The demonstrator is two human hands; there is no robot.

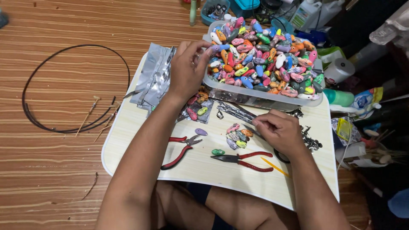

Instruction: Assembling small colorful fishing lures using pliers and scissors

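My left hand reaches the clear tub of painted lures, fingers pinching a purple one at the rim — a light grip is best, I judge. My right hand rests on the surface, fingers pressed together beside a small sorted pile.

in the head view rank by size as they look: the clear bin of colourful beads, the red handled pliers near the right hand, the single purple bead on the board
1. clear bin
2. red handled pliers
3. purple bead
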